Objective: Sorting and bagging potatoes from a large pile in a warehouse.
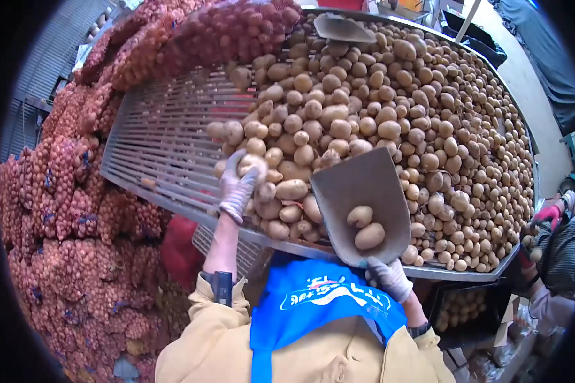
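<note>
My left hand (237,186), in a striped work glove, has its fingers around a potato (252,164) at the left edge of the potato heap (338,115). My gloved right hand (388,277) grips the near end of a grey metal scoop (352,191). Inside the scoop lie two potatoes (370,236), and its wide lip rests over the heap. The heap covers much of a large metal sorting table, whose slatted surface (172,124) shows to the left of my left hand.
Full red mesh sacks (76,191) are stacked at the left, and another sack (230,31) lies across the table's far-left side. A second scoop (342,28) sits on the far potatoes. At right, a co-worker's hand (548,215) wears a red glove. Below the table, a dark crate (465,309) contains potatoes.
</note>
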`<state>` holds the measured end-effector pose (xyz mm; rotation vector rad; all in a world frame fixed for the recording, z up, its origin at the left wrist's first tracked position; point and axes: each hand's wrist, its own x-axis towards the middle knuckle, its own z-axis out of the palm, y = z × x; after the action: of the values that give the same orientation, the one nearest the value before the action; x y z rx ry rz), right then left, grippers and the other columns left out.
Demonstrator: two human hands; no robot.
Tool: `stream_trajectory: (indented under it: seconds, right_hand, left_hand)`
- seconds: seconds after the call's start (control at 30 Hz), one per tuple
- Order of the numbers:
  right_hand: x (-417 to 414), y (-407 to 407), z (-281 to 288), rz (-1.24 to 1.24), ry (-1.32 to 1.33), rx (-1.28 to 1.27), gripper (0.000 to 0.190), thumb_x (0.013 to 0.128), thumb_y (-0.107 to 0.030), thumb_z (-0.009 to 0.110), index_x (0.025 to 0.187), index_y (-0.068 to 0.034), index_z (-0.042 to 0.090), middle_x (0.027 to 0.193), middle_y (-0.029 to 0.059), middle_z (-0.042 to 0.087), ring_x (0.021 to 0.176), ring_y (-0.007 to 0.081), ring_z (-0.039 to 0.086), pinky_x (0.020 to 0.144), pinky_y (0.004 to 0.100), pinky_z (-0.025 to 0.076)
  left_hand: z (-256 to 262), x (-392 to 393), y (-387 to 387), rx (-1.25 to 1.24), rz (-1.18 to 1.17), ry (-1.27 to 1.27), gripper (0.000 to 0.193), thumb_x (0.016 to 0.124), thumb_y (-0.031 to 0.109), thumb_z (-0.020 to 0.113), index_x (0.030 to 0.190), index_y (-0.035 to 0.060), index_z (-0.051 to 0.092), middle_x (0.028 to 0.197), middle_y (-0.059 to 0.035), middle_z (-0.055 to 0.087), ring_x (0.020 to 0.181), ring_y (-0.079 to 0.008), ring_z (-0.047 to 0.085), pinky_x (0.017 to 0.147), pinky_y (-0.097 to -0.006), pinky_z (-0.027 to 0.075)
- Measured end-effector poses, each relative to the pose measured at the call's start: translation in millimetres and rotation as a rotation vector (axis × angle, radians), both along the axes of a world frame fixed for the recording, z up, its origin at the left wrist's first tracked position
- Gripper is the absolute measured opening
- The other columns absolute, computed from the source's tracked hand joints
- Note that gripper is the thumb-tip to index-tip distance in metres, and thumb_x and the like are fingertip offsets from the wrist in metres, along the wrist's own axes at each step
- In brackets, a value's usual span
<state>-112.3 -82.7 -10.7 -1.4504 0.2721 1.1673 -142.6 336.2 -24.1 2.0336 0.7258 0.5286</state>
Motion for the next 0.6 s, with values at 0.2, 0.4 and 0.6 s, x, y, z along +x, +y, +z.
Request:
stream_trajectory:
  seconds: [0.2,0.4,0.6]
  right_hand:
    - [8,10,3,-0.031,0.129,0.097,0.029,0.093,-0.038,0.068,0.081,-0.012,0.061,0.062,-0.0010,0.058,0.046,0.0089,0.050,0.042,0.0236,0.038]
    - [8,3,-4,0.083,0.023,0.086,0.032,0.093,-0.041,0.068,0.085,-0.011,0.061,0.065,-0.0009,0.059,0.048,0.0081,0.051,0.043,0.0232,0.038]
    - [8,4,-7,0.018,0.057,0.104,0.030,0.093,-0.038,0.068,0.084,-0.010,0.062,0.064,-0.0018,0.058,0.049,0.0077,0.049,0.043,0.0226,0.037]
  left_hand:
    - [5,-6,-30,0.087,-0.339,0.107,0.043,0.089,0.008,0.067,0.131,0.0123,0.058,0.121,-0.0103,0.060,0.109,-0.0248,0.059,0.094,-0.0347,0.052]
    - [-11,-13,-9,0.766,-0.140,0.619,0.048,0.082,0.012,0.067,0.129,0.0178,0.060,0.130,-0.0149,0.056,0.124,-0.0345,0.051,0.107,-0.0461,0.041]
    - [-26,1,-57,0.775,-0.483,0.525,0.058,0.081,0.033,0.071,0.135,0.0197,0.054,0.136,-0.0135,0.048,0.126,-0.0351,0.046,0.102,-0.0522,0.041]
